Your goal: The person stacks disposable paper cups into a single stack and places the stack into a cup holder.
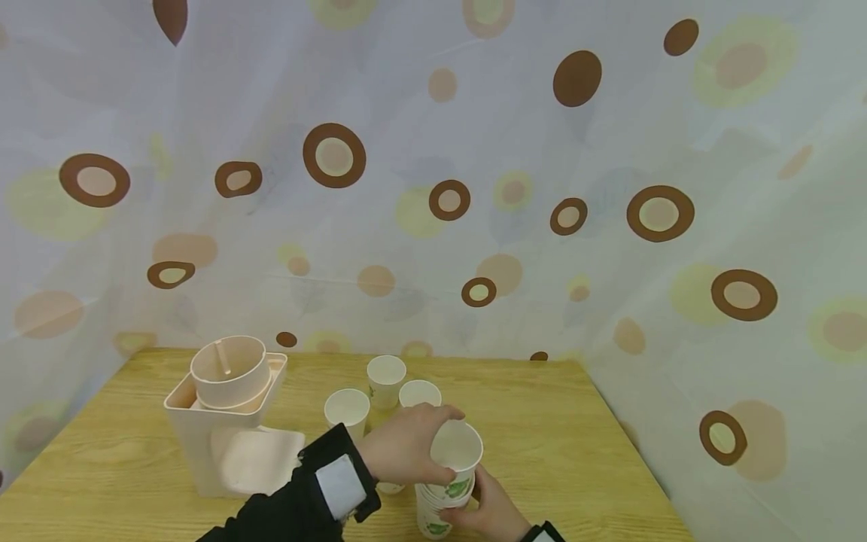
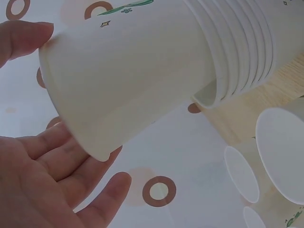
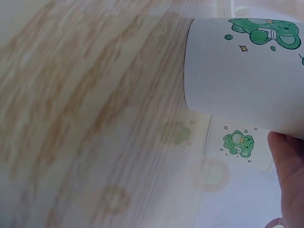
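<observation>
My left hand [image 1: 405, 446] grips a white paper cup [image 1: 457, 449] near its rim, thumb on one side and fingers on the other. In the left wrist view this cup [image 2: 128, 71] is drawn partly out of a nested stack of paper cups [image 2: 242, 42], whose several rims show behind it. Lower down, my right hand [image 1: 494, 509] holds that stack [image 1: 428, 506] from the side. Green cartoon prints mark the stack's wall [image 3: 242, 76] in the right wrist view, where only part of the right hand [image 3: 290, 166] shows.
Single paper cups stand upright beyond my left hand: a far one [image 1: 387, 374], a left one [image 1: 347, 409] and a right one [image 1: 420, 393]. Another cup [image 1: 390, 488] is mostly hidden beneath the hand. At the left stands a beige bin [image 1: 193, 444] with a round container [image 1: 230, 384] in its top.
</observation>
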Action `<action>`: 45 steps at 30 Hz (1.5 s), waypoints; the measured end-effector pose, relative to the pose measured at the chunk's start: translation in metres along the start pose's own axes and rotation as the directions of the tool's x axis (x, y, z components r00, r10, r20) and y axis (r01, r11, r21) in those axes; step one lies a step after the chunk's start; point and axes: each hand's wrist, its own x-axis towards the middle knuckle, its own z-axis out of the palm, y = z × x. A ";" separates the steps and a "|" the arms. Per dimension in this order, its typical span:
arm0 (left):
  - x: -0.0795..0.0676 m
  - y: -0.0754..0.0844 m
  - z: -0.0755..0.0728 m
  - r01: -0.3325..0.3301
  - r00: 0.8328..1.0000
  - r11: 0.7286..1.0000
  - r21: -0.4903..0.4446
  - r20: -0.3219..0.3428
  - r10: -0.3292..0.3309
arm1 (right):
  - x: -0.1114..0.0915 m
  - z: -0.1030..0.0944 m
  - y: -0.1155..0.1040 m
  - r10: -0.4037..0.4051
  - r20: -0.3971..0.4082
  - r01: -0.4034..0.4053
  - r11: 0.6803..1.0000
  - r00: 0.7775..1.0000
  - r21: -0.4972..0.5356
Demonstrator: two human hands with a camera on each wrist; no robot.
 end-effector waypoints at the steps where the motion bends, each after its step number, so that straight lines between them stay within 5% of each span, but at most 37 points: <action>1: 0.000 0.000 0.000 0.004 1.000 1.000 -0.001 0.007 -0.004 | 0.000 0.000 0.000 -0.004 0.000 0.004 1.000 1.000 -0.001; 31: 0.006 -0.016 0.023 -0.041 0.996 0.998 0.042 0.083 0.037 | -0.002 -0.001 0.005 -0.109 -0.016 0.108 0.993 0.994 -0.051; 45: 0.002 -0.013 0.029 -0.010 0.998 0.999 0.047 0.069 0.006 | -0.006 0.002 0.002 0.034 -0.066 -0.037 0.998 0.997 -0.046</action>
